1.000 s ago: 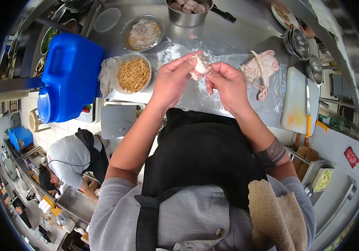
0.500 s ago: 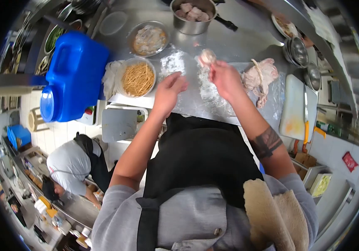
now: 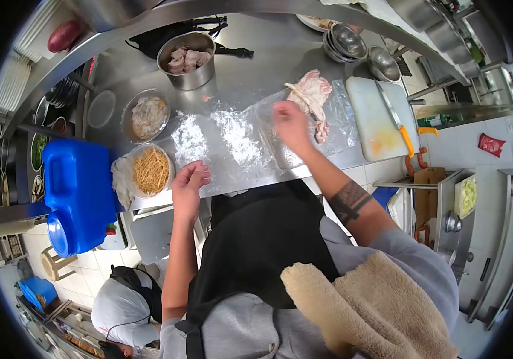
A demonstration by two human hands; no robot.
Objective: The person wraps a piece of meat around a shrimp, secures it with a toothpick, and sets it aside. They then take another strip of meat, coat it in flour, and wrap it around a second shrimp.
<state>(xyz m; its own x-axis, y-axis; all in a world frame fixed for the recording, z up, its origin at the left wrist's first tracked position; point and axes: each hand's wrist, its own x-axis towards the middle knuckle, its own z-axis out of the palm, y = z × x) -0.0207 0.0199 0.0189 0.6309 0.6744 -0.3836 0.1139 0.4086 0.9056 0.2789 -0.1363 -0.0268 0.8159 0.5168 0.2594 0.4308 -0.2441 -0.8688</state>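
Observation:
My right hand [image 3: 292, 127] is smeared by motion, over the plastic sheet [image 3: 277, 157] beside a pale piece of raw meat with loose skin [image 3: 313, 96]. Its fingers are blurred, and I cannot tell whether they hold anything. My left hand [image 3: 190, 179] hovers at the counter's front edge, fingers loosely bent with nothing visible in them. Close by it stands a bowl of thin yellow sticks [image 3: 152, 172]. White powder [image 3: 235, 136] lies in two patches between my hands. Behind them is a metal bowl of pale, powdery pieces [image 3: 149, 113].
A pot of meat chunks [image 3: 188, 61] stands at the back. On the right, a knife [image 3: 394, 110] lies on a white cutting board [image 3: 370, 128], near stacked metal bowls [image 3: 346, 43]. A blue jug [image 3: 80, 191] is at left. Another person [image 3: 126, 305] bends over behind me.
My right hand has moved from the powder to beside the raw meat; the pale lump it held no longer shows in it. My left hand has drawn back toward the counter's edge. The view has shifted.

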